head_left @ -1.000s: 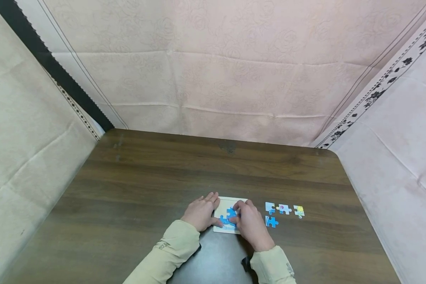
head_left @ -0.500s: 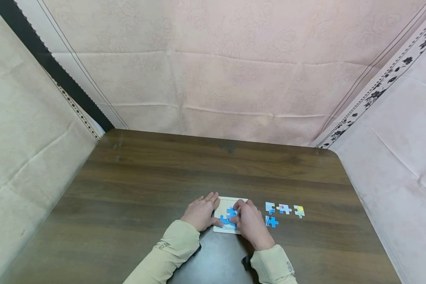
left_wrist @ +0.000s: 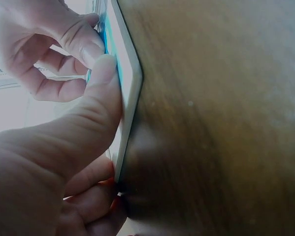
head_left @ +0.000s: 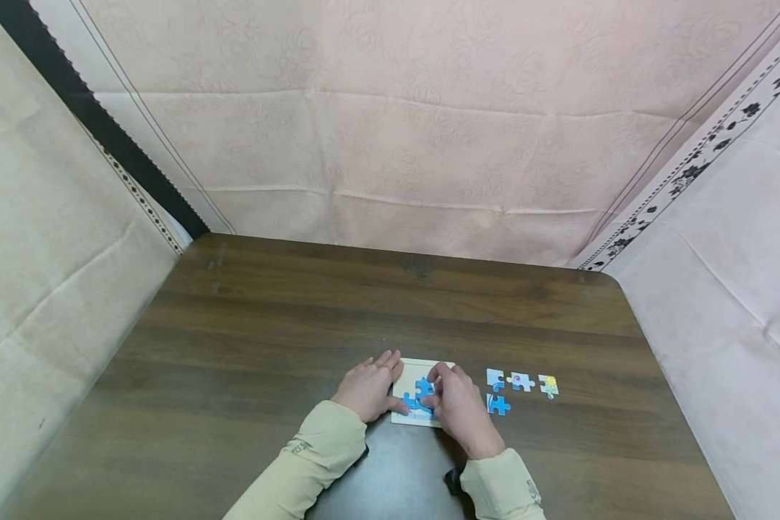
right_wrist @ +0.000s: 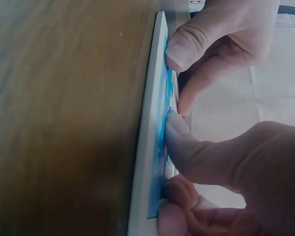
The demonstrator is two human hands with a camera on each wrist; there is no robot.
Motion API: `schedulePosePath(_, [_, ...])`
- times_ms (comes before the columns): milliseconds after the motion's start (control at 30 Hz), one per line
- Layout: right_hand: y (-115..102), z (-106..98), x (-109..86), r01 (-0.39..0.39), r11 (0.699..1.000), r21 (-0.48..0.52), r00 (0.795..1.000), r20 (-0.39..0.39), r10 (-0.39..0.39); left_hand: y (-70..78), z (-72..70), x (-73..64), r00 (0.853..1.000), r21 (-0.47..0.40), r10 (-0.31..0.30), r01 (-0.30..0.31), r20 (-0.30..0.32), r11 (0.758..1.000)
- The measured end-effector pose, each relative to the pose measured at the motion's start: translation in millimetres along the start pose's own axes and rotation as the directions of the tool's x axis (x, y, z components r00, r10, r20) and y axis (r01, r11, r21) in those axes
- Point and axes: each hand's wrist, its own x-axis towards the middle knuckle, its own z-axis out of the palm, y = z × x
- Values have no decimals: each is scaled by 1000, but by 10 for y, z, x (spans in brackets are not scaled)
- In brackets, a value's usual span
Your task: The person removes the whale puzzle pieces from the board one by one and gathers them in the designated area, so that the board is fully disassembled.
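The puzzle board (head_left: 417, 367) lies on the table (head_left: 299, 303), well apart from its far edge. The left hand (head_left: 369, 390) rests on the board's left side, fingers extended; the right hand (head_left: 461, 410) bends over its right side, but whether it pinches a piece cannot be told. Four loose pieces (head_left: 521, 383) lie towards the table's right edge. Uneven pressing could lift the blue pieces (head_left: 422, 388); slack left fingers might let the board slide.

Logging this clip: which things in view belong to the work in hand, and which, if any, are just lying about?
Part of the work:
puzzle board
blue pieces lying on it
four loose pieces to its right, probably the same puzzle's

Lying about: nothing evident, only surroundings:
wooden table
patterned cloth hanging behind
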Motion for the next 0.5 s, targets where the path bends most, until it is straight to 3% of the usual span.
schedulePosePath(500, [-44, 3, -77, 4, 999, 34, 998, -69, -2, -3, 2, -5, 1000, 5, 6, -6, -19, 1000])
